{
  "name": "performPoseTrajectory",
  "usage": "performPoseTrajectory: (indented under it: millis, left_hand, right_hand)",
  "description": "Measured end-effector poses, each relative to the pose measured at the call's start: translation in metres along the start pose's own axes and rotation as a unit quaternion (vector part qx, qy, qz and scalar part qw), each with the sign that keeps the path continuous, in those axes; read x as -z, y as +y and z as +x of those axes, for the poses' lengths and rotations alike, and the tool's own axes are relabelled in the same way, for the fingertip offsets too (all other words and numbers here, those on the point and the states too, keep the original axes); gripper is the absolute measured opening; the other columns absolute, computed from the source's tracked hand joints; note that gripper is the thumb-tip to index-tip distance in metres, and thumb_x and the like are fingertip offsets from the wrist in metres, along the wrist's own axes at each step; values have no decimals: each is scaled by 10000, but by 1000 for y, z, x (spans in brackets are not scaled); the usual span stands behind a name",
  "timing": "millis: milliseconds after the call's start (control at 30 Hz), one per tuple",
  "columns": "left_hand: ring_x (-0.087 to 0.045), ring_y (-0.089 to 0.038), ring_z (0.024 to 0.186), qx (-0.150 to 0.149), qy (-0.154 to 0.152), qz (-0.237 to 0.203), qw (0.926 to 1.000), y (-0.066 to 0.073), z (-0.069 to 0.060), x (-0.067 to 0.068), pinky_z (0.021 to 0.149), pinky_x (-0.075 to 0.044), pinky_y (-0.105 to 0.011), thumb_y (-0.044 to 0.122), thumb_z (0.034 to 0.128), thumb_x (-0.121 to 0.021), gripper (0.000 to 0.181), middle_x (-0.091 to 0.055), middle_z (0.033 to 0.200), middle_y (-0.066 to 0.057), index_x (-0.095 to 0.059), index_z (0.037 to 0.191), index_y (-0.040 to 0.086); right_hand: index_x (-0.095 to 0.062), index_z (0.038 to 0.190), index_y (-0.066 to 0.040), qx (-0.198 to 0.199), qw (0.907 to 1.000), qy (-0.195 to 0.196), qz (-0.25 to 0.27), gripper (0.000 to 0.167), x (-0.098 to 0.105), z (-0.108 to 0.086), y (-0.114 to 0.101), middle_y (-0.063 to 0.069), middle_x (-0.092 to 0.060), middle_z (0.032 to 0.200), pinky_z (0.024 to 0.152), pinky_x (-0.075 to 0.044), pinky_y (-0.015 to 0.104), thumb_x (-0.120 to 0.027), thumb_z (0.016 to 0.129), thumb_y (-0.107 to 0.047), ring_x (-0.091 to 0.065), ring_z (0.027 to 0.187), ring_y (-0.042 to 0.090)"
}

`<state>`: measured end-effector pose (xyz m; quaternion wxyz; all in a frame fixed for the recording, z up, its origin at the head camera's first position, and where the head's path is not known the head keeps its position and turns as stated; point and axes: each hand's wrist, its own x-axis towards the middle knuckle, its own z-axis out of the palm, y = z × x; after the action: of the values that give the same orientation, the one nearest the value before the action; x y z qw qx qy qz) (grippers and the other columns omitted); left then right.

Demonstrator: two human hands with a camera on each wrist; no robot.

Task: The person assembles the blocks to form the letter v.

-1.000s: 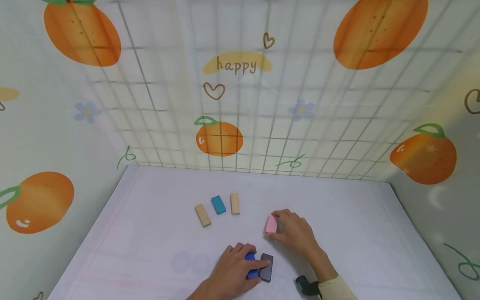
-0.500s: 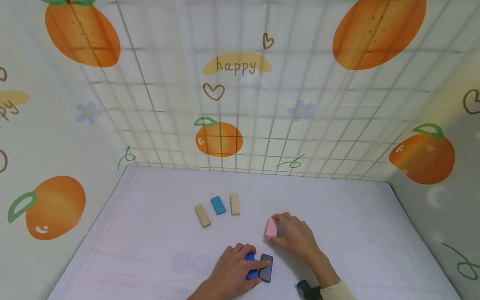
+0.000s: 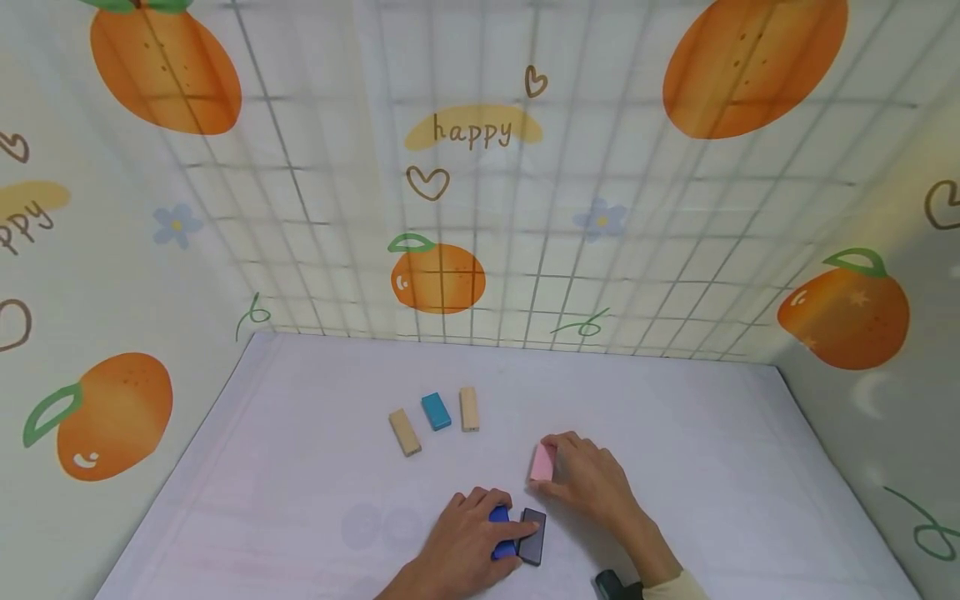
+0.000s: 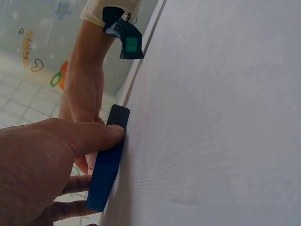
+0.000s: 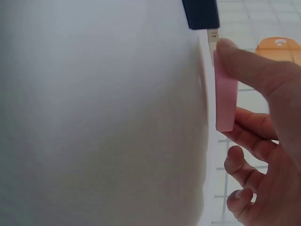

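Observation:
My left hand (image 3: pixel 468 537) grips a blue block (image 3: pixel 502 533) between thumb and fingers on the table. Its index finger reaches over a dark grey block (image 3: pixel 532 537) lying just to the right and touches its top. From the left wrist view, the thumb lies along the blue block (image 4: pixel 107 174), with the dark block (image 4: pixel 118 115) beyond it. To the upper right, my right hand (image 3: pixel 596 479) pinches a pink block (image 3: pixel 543 462) between thumb and fingers. In the right wrist view the pink block (image 5: pixel 226 94) appears at the fingertips, its far side hidden.
Farther back on the white table (image 3: pixel 315 467) lie a teal block (image 3: pixel 436 411) and two plain wooden blocks, one on the left (image 3: pixel 405 432) and one on the right (image 3: pixel 468 408). Fabric walls with printed oranges enclose the back and sides.
My right hand has brought the pink block slightly nearer to me, toward the dark grey block. The left hand and the other blocks have stayed in place.

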<state>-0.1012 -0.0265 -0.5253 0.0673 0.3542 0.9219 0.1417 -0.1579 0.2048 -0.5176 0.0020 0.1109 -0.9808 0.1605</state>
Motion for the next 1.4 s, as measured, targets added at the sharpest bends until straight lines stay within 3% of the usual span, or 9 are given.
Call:
performPoseTrajectory:
  millis: [1400]
  left_hand:
    - [-510,-128,1093,-229,279,65,9993,-3,1,-4,834,-450,-329,505,928,-692,466,-539,1311,72,-572,1378,519]
  right_hand:
    - [-623,1310,-123,70,9998,-165,92,687,1,-19,-10,65,-621,1294,914,-475,507,-824,787,-520,-611,1131,282]
